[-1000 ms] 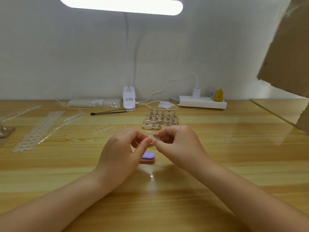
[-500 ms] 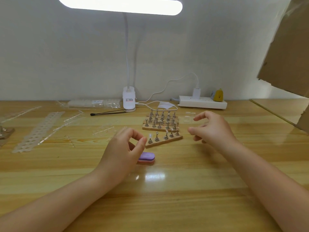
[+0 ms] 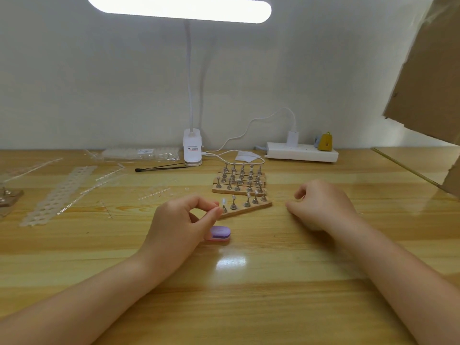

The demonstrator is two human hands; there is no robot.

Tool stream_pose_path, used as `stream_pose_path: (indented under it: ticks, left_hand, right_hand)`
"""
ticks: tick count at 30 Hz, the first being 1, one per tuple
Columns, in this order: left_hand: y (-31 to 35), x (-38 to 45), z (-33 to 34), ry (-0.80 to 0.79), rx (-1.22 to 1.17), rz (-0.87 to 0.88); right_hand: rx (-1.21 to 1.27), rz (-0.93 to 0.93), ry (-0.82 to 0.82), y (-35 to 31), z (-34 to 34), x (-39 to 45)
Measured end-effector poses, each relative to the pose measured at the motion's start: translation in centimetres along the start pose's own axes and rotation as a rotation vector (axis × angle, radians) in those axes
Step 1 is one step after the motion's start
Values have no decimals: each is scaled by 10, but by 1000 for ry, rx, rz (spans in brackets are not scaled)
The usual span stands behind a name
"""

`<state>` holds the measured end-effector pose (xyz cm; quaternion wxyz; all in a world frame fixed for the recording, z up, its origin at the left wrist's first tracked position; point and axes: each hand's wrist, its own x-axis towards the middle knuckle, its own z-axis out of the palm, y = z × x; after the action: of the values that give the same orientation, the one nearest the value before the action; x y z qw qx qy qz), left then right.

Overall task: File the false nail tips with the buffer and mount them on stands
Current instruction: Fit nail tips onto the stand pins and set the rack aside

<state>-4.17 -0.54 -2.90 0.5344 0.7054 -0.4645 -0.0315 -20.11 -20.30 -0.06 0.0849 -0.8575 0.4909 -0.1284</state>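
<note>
- Head view: a wooden desk is seen under a clip-on lamp, with both forearms reaching in from the bottom edge.
- The left hand is held just in front of the nearest stand strip. Its thumb and forefinger are brought together beside the leftmost stand; whether that stand or its base is actually pinched cannot be told.
- A clear nail tip is seen upright on that leftmost stand, so one tip on this strip is judged mounted.
- The other stands on the near strip appear bare, though the tips are transparent and small, so this is not certain.
- The right hand is lowered to the desk to the right of the strip, fingers loosely curled. Faint clear pieces seem to lie near its fingertips, yet whether one is pinched cannot be told.
- The buffer, a purple and pink block, lies unused on the desk, partly hidden behind the left hand.
- Further rows of stands are set behind the near strip. Some seem to carry tips, but this is too small to confirm.
- Emptied plastic tip strips and a clear packet are spread on the left.
- The task is judged under way, with most of the near strip left to fill.
</note>
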Motion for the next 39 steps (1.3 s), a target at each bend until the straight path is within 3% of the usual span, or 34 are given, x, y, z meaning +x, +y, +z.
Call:
stream_pose_path:
  ticks: [2,4,7,10,12,16,21,29,32,36,39]
  left_hand:
    - [0,0,0,-8,7,28]
    - [-1,-1,1,-19,2,55]
    - [-1,-2,1,-61,-16,50]
    - [-1,0,2,-92,-54,37]
    - [0,2,2,-97,-86,17]
    - [2,2,2,-112,-164,-28]
    - [7,2,-1,-113,-214,-44]
    - [10,-1,-2,-107,-201,-4]
    - [4,-1,0,-35,-89,82]
    - [-1,1,1,-34,165,331]
    - [-2,2,0,-29,174,397]
  right_hand:
    - [-13,-85,130,-5,0,-5]
    - [161,-241,201,-15,0,-13]
    - [469,-536,126,-37,6,-34]
    - [532,-761,72,-52,17,-52]
    - [556,-798,90,-55,23,-54]
    - [695,-743,102,-55,29,-54]
    - [966,-596,-66,-57,28,-53]
    - [1162,-439,-218,-56,24,-52]
    - [1174,-355,-241,-54,25,-49]
    - [1164,-349,-357,-54,25,-48]
    - [1188,-349,-449,-53,25,-47]
